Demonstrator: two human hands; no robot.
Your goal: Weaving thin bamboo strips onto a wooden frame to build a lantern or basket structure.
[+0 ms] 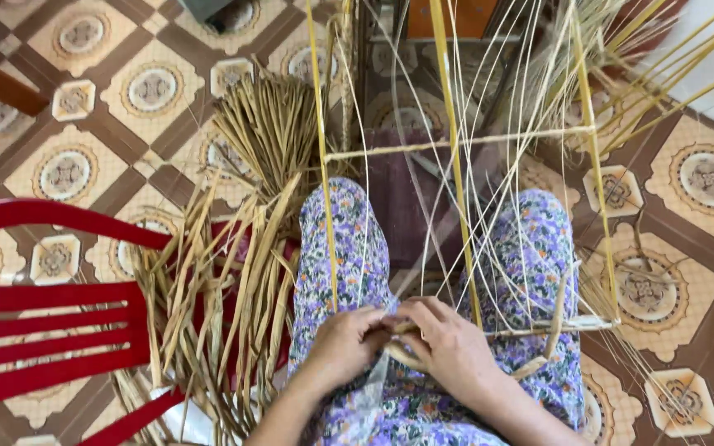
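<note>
My left hand (342, 340) and my right hand (448, 343) meet over my lap, both pinching a flat tan reed strip (400, 353) at the near lower rail of a cane frame (456, 142). Thin pale strands (502, 206) run up from my fingers through the frame, between yellow upright canes (453, 157). Another strip (555, 318) hangs off the rail to the right of my right hand. My knees wear purple flowered cloth (357, 248).
A red plastic chair (35, 330) stands at the left with a heap of dried reed strips (208, 289) lying on it. A tied reed bundle (270, 132) lies on the patterned tile floor (68, 173). More loose straw (621, 49) fans out at top right.
</note>
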